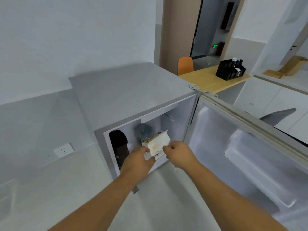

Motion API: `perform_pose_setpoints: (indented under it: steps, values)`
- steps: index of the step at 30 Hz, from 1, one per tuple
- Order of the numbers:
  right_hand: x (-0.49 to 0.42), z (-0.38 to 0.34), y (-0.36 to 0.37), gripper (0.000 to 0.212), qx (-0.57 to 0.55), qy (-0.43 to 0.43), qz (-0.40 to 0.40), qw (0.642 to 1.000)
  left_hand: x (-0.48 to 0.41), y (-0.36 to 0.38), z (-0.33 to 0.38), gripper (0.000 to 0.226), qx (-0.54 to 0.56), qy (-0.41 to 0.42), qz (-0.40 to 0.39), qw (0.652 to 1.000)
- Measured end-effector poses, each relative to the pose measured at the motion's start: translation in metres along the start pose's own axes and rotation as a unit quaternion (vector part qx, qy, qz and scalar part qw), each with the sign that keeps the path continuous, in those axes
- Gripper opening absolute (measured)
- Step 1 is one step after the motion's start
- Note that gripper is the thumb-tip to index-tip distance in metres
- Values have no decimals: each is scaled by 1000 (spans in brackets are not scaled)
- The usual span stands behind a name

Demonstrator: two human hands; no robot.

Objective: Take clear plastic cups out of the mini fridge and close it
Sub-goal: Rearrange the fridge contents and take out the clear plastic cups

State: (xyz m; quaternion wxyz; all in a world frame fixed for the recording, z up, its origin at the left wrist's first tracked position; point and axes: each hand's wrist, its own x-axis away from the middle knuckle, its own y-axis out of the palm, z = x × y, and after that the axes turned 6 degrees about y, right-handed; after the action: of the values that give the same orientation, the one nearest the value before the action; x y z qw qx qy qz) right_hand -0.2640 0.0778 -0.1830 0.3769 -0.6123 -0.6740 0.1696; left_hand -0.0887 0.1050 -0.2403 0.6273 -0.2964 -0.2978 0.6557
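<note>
Both bare hands reach into the open grey mini fridge [133, 90], its white-lined door [250, 147] swung wide toward 3 o'clock. The left hand [139, 161] and right hand [177, 153] pinch fingers on opposite sides of a tilted white carton [157, 145] at the compartment's mouth. Behind it, toward 11 o'clock, sits a blurred clear plastic cup [144, 131], with a dark brown bottle [119, 145] standing at 9 o'clock.
</note>
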Motion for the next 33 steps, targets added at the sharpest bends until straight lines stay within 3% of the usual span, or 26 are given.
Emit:
perform_pose_setpoints:
  steps: [3, 5, 8, 11, 14, 19, 22, 24, 26, 29, 33]
  values:
    - [-51, -11, 34, 35, -25, 80, -55, 995, -43, 24, -19, 49, 135, -130, 6, 982]
    - [-86, -15, 52, 40, -48, 121, -73, 989, -71, 42, -32, 50, 155, -148, 7, 977]
    - [-129, -16, 71, 40, -92, 165, -92, 978, -99, 59, -40, 43, 77, -122, 3, 990]
    - [-159, -10, 76, 18, -94, 166, -98, 977, -104, 67, -43, 41, -30, -40, -5, 999]
    - [-177, 0, 64, 10, -111, 157, -88, 977, -99, 76, -42, 46, -29, 42, -15, 999]
    - [-209, 17, 34, 14, 63, 64, -27, 996, -107, 97, -32, 52, -4, 163, -101, 981]
    - [-230, 21, 32, 7, 167, -55, 62, 982, -127, 108, -23, 55, -3, 200, -115, 973]
    - [-241, 21, 37, 13, 185, -98, 110, 972, -141, 116, -18, 56, -4, 216, -110, 970]
    - [-248, 21, 44, 26, 177, -115, 141, 967, -152, 123, -16, 58, 0, 210, -90, 974]
    - [-250, 24, 55, 26, 159, -136, 141, 968, -164, 125, -19, 58, -15, 152, -71, 986]
    - [-233, 29, 60, 34, 165, -135, 184, 960, -144, 114, -32, 21, 18, 127, -37, 991]
